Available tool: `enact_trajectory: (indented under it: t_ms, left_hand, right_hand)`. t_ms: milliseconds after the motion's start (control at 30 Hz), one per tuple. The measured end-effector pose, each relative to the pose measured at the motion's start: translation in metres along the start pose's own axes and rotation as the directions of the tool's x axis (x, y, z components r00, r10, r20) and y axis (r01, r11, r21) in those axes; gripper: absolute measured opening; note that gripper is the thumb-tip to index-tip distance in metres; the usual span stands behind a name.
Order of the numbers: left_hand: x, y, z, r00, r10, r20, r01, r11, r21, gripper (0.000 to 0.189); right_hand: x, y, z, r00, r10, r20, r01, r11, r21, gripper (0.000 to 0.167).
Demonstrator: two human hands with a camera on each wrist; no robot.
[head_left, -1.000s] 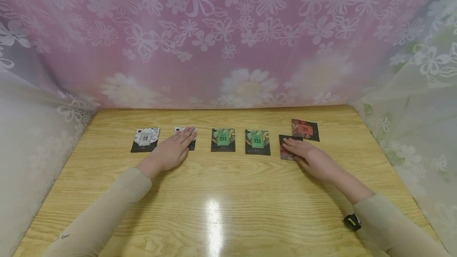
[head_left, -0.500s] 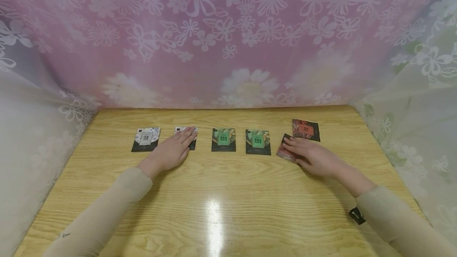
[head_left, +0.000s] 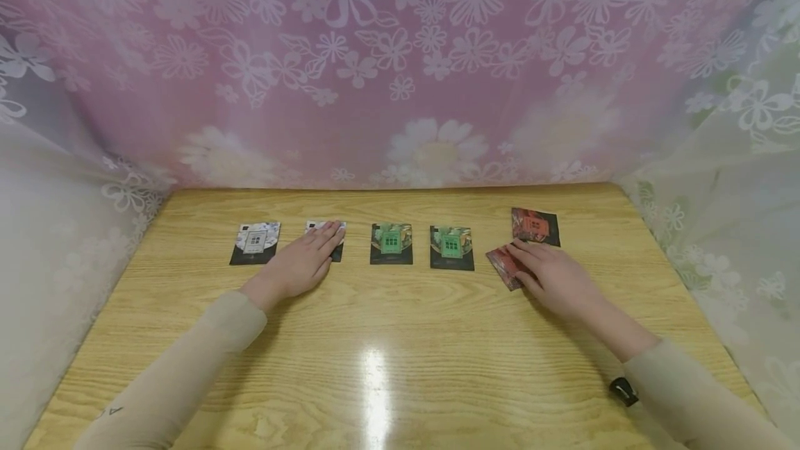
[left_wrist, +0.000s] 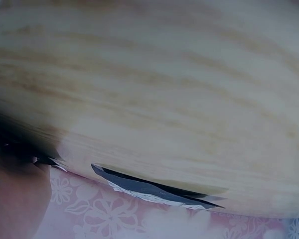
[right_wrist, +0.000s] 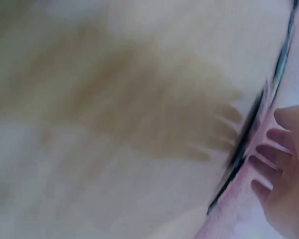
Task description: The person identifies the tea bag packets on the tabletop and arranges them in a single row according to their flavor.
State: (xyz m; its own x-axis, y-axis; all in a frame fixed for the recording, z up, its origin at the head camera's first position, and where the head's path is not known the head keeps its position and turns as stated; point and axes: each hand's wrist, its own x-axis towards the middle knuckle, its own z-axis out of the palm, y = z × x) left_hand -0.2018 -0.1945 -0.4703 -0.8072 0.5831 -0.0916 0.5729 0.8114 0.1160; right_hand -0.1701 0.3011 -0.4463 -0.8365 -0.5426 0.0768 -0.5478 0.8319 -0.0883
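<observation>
My left hand (head_left: 296, 262) lies flat, fingers straight, over a black and white packet (head_left: 337, 253), mostly covering it. Left of that hand is a second black and white packet (head_left: 255, 243), seen edge-on in the left wrist view. My right hand (head_left: 556, 280) rests its extended fingers on a red and black packet (head_left: 502, 268), which lies slanted on the table; its right part is hidden. In the right wrist view the spread fingers (right_wrist: 271, 157) are by the packet's edge. Just behind this hand lies another red and black packet (head_left: 534, 222), turned sideways.
Two green and black packets (head_left: 391, 245) lie side by side between the hands on the wooden table (head_left: 300, 380). A pink floral curtain (head_left: 337, 110) hangs along the back edge, with pale curtains at both sides. Something small and black (head_left: 623, 391) shows beside the right sleeve.
The red packet under my right hand has rotated on the table, from nearly straight to slanted. My right hand has shifted slightly to the right with it; my left hand has stayed put.
</observation>
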Motion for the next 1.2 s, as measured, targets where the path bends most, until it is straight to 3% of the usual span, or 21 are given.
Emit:
enact_trajectory:
  t_ms: [200, 467, 733, 933, 1200]
  left_hand:
    - [0.0, 0.001, -0.001, 1.0, 0.003, -0.001, -0.003, 1.0, -0.004, 0.062]
    - [0.0, 0.0, 0.0, 1.0, 0.0, -0.001, 0.0, 1.0, 0.009, 0.062]
    - [0.0, 0.0, 0.0, 1.0, -0.003, -0.007, 0.003, 1.0, 0.009, 0.062]
    - [0.0, 0.0, 0.0, 1.0, -0.003, -0.006, 0.003, 1.0, 0.014, 0.061]
    - [0.0, 0.001, -0.001, 1.0, -0.004, 0.001, 0.004, 1.0, 0.012, 0.062]
  right_hand:
    - [0.001, 0.016, -0.008, 0.991, -0.132, -0.016, 0.132, 0.991, -0.011, 0.057]
    - [0.001, 0.027, -0.009, 0.954, -0.286, 0.087, 0.296, 0.946, -0.135, 0.071]
    - [0.002, 0.023, -0.001, 0.932, -0.358, 0.062, 0.363, 0.922, -0.138, 0.058]
    - [0.002, 0.023, 0.006, 0.935, -0.354, 0.029, 0.355, 0.927, -0.122, 0.059]
    - [0.004, 0.016, 0.009, 0.981, -0.158, 0.111, 0.161, 0.987, -0.019, 0.059]
